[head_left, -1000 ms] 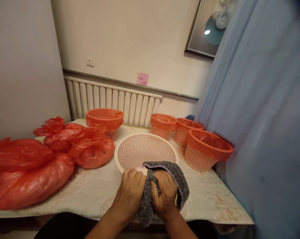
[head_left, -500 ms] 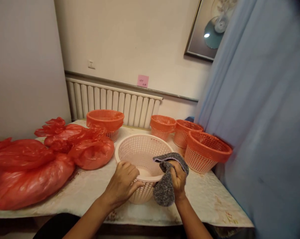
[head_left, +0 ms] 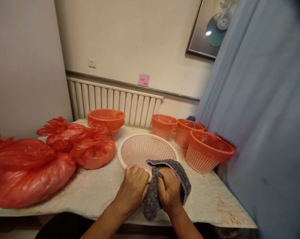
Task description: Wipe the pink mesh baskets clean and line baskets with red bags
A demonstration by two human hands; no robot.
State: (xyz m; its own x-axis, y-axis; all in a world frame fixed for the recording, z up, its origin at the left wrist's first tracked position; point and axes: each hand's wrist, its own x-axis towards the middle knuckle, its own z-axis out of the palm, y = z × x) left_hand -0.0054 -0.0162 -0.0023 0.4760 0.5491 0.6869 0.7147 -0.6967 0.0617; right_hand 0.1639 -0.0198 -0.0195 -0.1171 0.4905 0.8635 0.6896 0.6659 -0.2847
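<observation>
The round white perforated plastic basket (head_left: 140, 147) stands near the front edge of the pale covered table (head_left: 209, 202), opening upward; the left hand (head_left: 132, 186) curls its fingers over the near rim; the right hand (head_left: 168, 189) closes into a fist around the dark grey fabric cloth (head_left: 152, 200); the cloth's loose fold points lengthwise toward the front edge.

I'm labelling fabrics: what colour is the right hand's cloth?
The cloth is speckled dark grey; head view.

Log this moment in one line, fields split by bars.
left hand: gripping pale basket at near rim | right hand: clutching gray cloth at rim | nearby: red bags, red-lined baskets
</observation>
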